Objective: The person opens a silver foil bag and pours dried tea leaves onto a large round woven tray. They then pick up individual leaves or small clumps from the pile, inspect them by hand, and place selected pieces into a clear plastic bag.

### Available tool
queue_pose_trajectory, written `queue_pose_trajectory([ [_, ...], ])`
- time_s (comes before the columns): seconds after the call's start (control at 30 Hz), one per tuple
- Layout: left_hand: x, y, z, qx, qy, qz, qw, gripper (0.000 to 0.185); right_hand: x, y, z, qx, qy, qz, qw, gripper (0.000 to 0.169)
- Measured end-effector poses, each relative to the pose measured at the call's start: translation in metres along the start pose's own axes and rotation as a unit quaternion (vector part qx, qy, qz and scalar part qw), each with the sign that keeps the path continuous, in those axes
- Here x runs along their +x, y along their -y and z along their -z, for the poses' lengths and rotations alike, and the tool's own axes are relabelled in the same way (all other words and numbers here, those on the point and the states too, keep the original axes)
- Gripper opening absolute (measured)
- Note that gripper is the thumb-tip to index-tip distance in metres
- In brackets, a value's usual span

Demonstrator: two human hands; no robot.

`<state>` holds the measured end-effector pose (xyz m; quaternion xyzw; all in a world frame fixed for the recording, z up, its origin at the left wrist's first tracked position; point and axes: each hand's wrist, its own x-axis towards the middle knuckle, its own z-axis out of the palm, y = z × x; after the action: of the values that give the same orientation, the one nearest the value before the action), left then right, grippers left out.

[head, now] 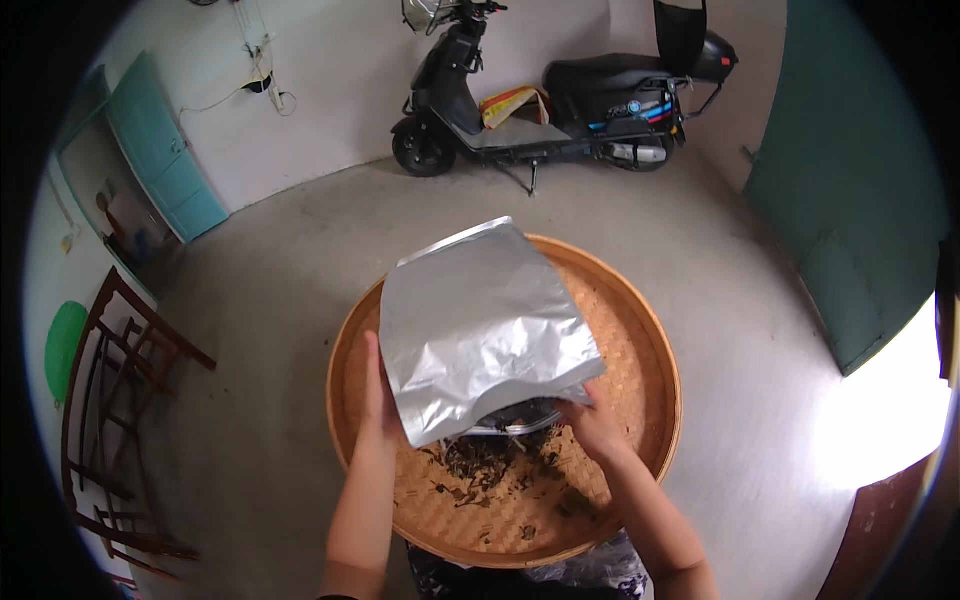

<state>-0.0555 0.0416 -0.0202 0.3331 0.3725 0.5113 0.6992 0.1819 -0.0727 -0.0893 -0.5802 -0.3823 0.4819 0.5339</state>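
Note:
A large silver foil bag [480, 322] is tilted over a round woven bamboo tray [667, 390], its open mouth facing towards me. My left hand [379, 390] supports the bag's left side, its palm and part of the fingers hidden by the foil. At the lower right corner, my right hand [589, 420] grips the edge of the mouth. Dried dark leaves [480, 469] lie on the woven bottom below the mouth, with smaller bits scattered nearer to me.
Clear plastic and dark patterned cloth show beneath the tray's near rim. A black electric scooter [540, 97] stands against the far wall. Dark wooden chairs [112, 420] are at the left, near a teal door [165, 150]. A large green door [847, 195] is at the right.

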Motion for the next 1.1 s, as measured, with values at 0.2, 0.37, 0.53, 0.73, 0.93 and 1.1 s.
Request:
queue_pose_trajectory([
  [0.2,0.045,-0.019,0.012,-0.025,0.093,0.012,0.995,0.041,-0.007,0.005,-0.006,-0.074,-0.001,0.161,0.984,0.022],
  [0.37,0.03,-0.032,0.005,-0.019,0.118,-0.066,0.991,0.019,-0.02,0.03,-0.002,-0.122,-0.023,0.23,0.965,0.021],
  [0.53,0.006,-0.049,0.006,-0.018,0.112,-0.249,0.962,0.015,-0.019,0.069,0.002,-0.079,0.066,0.293,0.951,0.06],
  [0.73,0.01,-0.06,0.022,0.014,0.203,-0.382,0.902,0.025,0.009,0.098,0.012,-0.124,0.093,0.258,0.954,0.078],
  [0.93,0.012,-0.042,0.039,-0.088,0.097,-0.332,0.934,0.045,0.03,0.078,-0.004,0.022,0.137,0.304,0.943,0.058],
  [1.1,0.013,-0.049,0.007,-0.076,-0.108,-0.286,0.949,0.048,0.037,0.074,-0.005,-0.07,0.105,0.448,0.885,0.047],
])
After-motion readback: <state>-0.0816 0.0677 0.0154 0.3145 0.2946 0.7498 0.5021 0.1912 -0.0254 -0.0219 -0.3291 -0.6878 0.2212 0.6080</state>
